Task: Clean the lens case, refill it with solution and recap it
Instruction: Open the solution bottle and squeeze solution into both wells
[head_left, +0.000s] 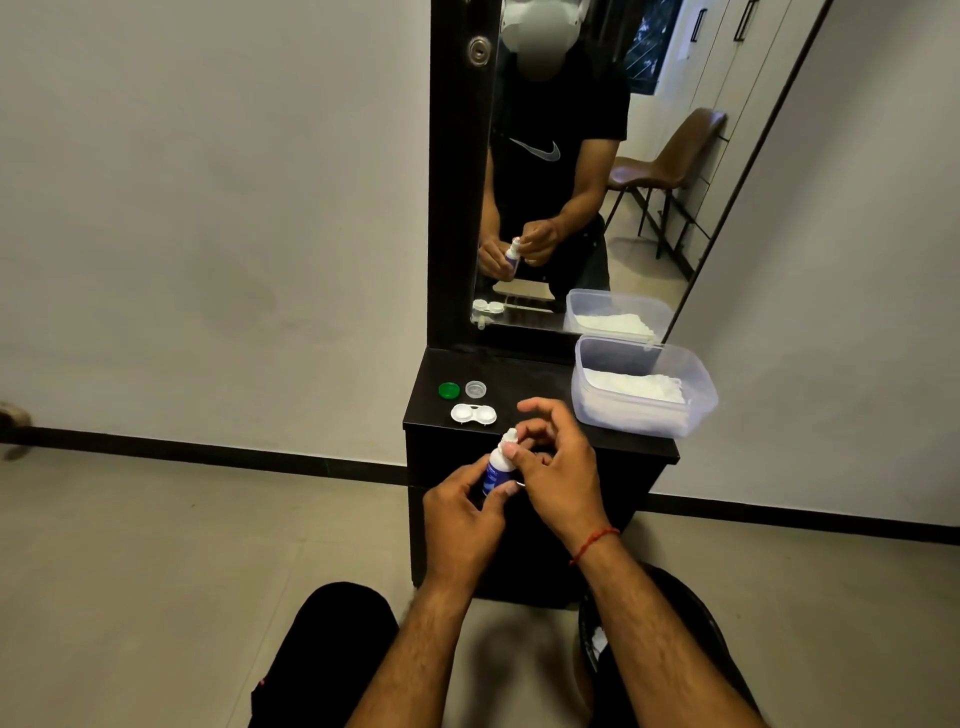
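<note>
A white lens case (473, 414) lies with both wells uncapped on the dark dresser top (540, 387). Behind it sit its two caps, a green cap (449, 389) and a clear cap (476, 388). In front of the dresser edge my left hand (462, 512) grips a small white solution bottle (500, 465) with a blue label, held upright. My right hand (558, 462) pinches the bottle's top at the nozzle with thumb and fingers. Whether the bottle's cap is on is hidden by my fingers.
A clear plastic tub (641, 384) holding white tissues stands at the right of the dresser top. A tall mirror (571, 171) rises behind it and reflects me and the objects. The grey wall is on the left, the tiled floor below, my knees near the bottom edge.
</note>
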